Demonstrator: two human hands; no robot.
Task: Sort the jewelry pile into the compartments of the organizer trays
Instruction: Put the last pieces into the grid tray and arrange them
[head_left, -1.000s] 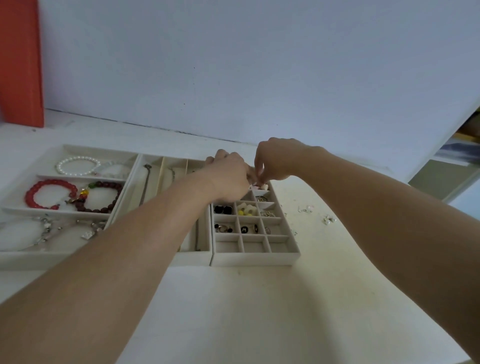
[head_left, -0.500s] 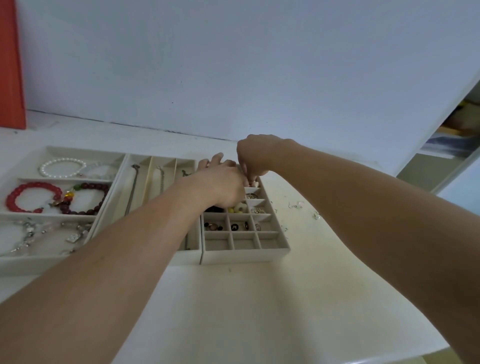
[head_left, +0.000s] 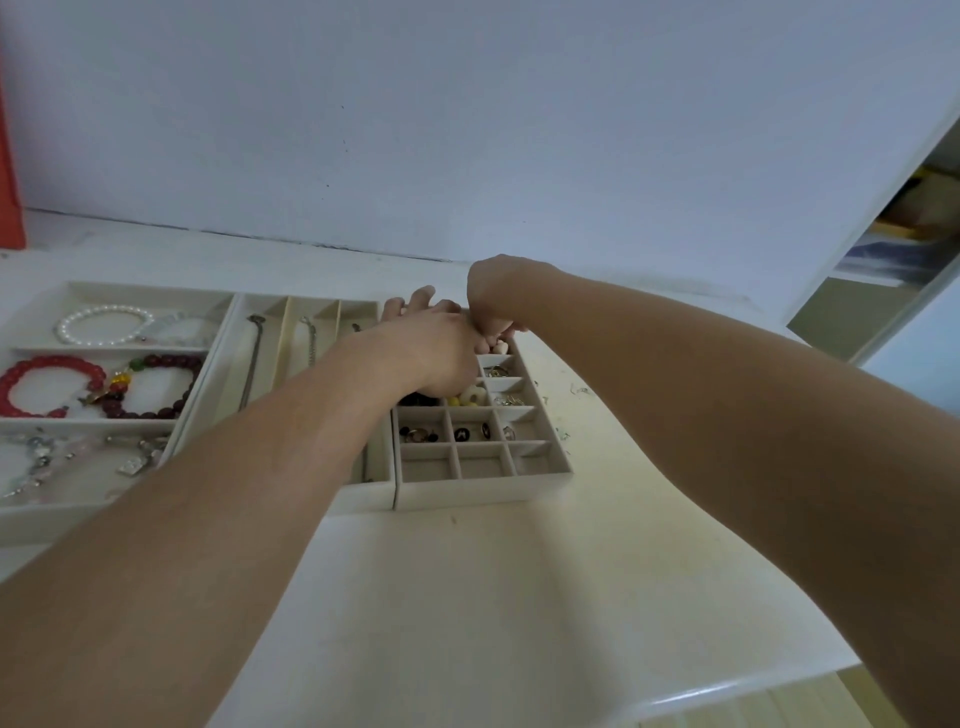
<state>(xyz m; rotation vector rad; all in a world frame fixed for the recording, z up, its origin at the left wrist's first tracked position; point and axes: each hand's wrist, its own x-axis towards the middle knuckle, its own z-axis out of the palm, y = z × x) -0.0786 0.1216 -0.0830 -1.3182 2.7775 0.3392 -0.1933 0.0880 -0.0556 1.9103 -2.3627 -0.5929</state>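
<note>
Both hands meet over far end of small-grid tray (head_left: 483, 486) — right hand (head_left: 493, 296) curled, pinching sth tiny, can't tell what; left hand (head_left: 431, 353) hides its grip. Loose bits (head_left: 579, 391) on table beside tray. Lower piece into cell before letting go — don't flick.

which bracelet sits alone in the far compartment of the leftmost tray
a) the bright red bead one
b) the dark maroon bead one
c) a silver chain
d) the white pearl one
d: the white pearl bracelet lies in the far compartment of the leftmost tray, while the bright red bracelet and the dark maroon bracelet share the compartment just nearer the person.
</note>
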